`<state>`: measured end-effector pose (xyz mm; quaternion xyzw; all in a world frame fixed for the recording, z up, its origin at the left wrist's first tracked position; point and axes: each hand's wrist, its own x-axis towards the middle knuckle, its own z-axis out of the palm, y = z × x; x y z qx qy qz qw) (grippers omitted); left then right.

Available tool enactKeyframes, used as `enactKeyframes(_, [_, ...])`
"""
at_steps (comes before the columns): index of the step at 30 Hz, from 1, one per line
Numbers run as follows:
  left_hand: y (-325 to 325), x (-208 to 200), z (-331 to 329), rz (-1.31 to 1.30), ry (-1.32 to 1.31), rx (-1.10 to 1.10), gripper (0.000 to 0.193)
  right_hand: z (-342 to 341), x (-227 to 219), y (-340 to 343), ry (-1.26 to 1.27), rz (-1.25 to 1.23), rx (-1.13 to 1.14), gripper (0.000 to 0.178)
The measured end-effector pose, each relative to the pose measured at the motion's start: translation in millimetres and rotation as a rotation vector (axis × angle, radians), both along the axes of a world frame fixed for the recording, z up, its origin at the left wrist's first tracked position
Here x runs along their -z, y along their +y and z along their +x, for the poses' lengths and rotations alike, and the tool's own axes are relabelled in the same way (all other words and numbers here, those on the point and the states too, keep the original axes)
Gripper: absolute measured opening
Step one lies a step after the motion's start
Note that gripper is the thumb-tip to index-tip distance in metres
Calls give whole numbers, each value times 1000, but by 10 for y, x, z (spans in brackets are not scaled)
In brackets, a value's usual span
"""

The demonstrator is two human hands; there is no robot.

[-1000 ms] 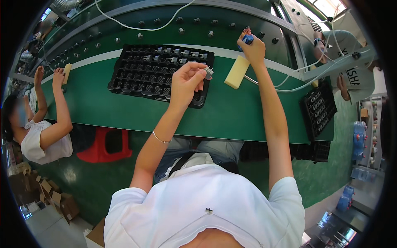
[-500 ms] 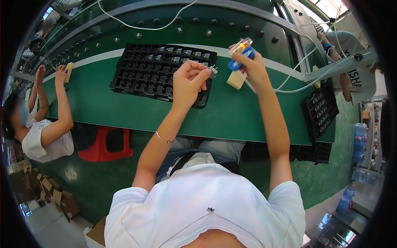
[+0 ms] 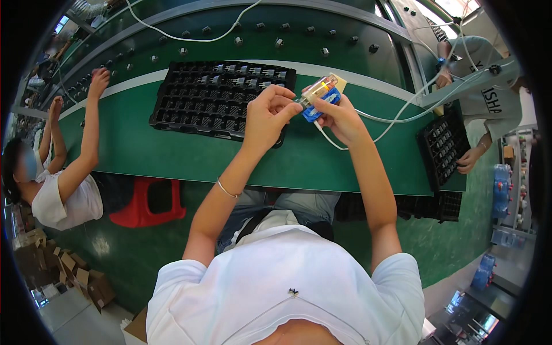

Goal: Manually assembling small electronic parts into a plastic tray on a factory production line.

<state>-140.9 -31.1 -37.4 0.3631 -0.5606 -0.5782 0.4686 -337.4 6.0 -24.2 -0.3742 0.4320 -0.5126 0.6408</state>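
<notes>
In front of me my left hand pinches a small metal-pronged electrical part, mostly hidden by the fingers. My right hand is wrapped round a handheld device with a clear and yellow barrel and a blue body; a white cable trails below it. The device's near end meets the part in my left fingertips. Just left of my hands lies a black compartment tray, its far rows holding several similar parts. Behind the device shows a pale yellow block.
Small parts stand spaced along the green strip beyond the table. At left a co-worker raises a hand, near a red stool. Another person touches a second black tray at right. White cables cross the right side.
My right hand has brought the device down and left to the part in my left hand. The parts beyond the table have shifted left. The right-hand person now reaches to the second tray.
</notes>
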Motion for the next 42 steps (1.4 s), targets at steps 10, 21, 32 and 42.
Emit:
enactKeyframes(10, [-1261, 241, 1212, -431, -1425, -626, 48, -548, 148, 14, 910, -257, 506, 41])
enactKeyframes(21, [-1363, 302, 1204, -410, -1413, -572, 44, -408, 330, -100, 1226, -383, 593, 41])
enactKeyframes(32, [-422, 81, 515, -348, -556, -252, 24, -442, 363, -126, 1264, -422, 625, 40])
enactKeyframes(42, [10, 312, 257, -8, -48, 66, 16, -453, 397, -211, 1255, -427, 625, 39])
